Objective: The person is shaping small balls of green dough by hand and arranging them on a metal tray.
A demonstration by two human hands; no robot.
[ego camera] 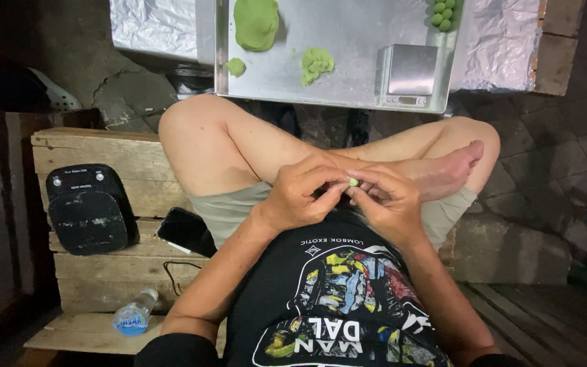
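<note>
Pinching a small green dough bit at frame centre, left hand and right hand meet fingertip to fingertip over the crossed legs, both closed narrow on it. Grip looks thin; bit could slip and drop onto the lap or the floor, since nothing sits under it. Squeezing too hard could flatten it. Metal tray at top holds a big dough lump, scraps, finished balls and a scale, well apart from the hands. Phone lies on the bench, lower left.
</note>
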